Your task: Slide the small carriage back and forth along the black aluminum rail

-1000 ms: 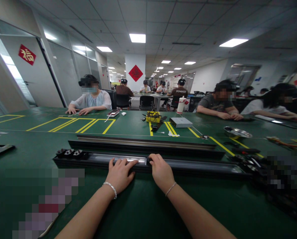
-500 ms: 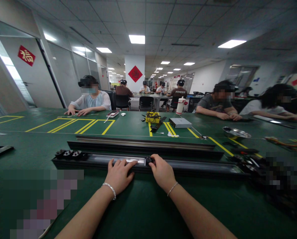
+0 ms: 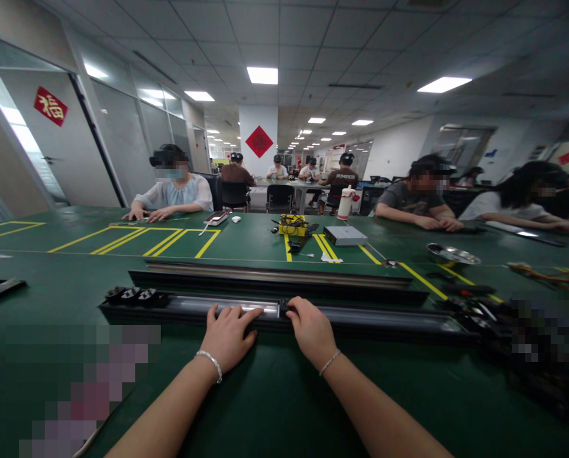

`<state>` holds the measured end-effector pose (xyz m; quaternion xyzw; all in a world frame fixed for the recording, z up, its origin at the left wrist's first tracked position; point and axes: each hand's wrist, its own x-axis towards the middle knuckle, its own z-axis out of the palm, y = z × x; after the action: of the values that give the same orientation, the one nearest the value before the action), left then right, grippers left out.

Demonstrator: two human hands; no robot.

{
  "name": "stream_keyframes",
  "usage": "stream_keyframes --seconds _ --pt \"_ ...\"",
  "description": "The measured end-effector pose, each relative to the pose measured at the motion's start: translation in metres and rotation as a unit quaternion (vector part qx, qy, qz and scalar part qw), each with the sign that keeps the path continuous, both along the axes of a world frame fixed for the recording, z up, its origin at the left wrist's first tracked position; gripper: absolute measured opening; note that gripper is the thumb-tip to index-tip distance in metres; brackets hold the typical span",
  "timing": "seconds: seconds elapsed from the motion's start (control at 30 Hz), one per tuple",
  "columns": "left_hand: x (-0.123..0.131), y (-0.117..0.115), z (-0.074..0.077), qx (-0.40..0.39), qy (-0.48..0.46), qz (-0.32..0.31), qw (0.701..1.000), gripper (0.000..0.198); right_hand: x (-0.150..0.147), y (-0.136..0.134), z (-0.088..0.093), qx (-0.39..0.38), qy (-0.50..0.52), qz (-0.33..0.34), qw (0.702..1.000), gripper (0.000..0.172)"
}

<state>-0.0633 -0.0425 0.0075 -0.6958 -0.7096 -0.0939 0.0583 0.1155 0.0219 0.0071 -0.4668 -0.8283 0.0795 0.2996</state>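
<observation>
A long black rail with a shiny inner channel lies across the green table in front of me. My left hand rests on its near side, fingers spread over the bright strip. Pinched between thumb and fingers of my right hand is a small black block, set in the channel and partly hidden by the fingertips. Several small black-and-silver modules sit at the rail's left end. Just behind, a second long black rail lies parallel.
Beyond the rails are a yellow box with cables, a grey box and a white bottle. A metal bowl and a dark pile of parts lie to the right. Other people sit around the table.
My right hand's fingers have shifted very slightly at the small black block. My left hand and the rails stay where they were.
</observation>
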Motion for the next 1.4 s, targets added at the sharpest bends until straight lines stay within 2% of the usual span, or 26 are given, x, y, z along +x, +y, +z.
stream_keyframes --seconds 1.4 --pt "0.0007 -0.0001 0.0003 0.009 0.001 -0.002 1.0 0.042 0.0023 -0.0008 0.0 0.024 0.002 0.008 1.0 0.011"
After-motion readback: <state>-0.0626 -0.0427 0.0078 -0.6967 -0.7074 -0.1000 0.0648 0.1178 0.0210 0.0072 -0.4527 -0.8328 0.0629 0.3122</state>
